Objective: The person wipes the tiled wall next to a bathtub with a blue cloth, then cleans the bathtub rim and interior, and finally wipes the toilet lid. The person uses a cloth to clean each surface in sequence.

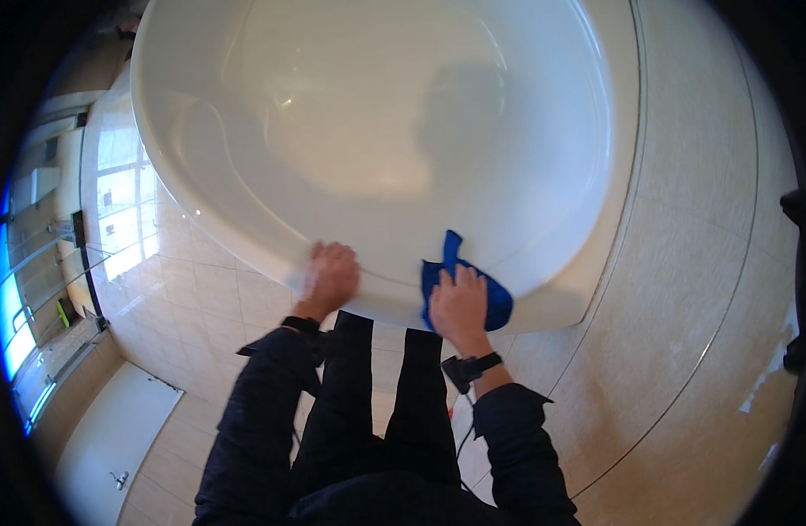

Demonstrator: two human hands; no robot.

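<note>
Closest in, at the bottom of the frame, dark sleeves (254, 430) reach up on either side of black trousers (346, 399), with a dark band (488, 361) around the wrist at lower right. And now the hands, well apart at the centre: the left hand (333, 273) is on the rim, slightly blurred, fingers bent, and I can't tell whether it grips or merely rests. Just right of centre, the right hand (460, 304) holds the blue cloth (500, 304) against the near rim, fingers bent over it, one strip poking up beyond the fingertips. Past them, the white bathtub (552, 304) fills the upper middle, a dark shadow (455, 114) across its basin. Beige tiled floor (201, 307) spreads to the left, bright reflections (127, 202) gleaming at upper left, and a white door (122, 430) shows at lower left.
</note>
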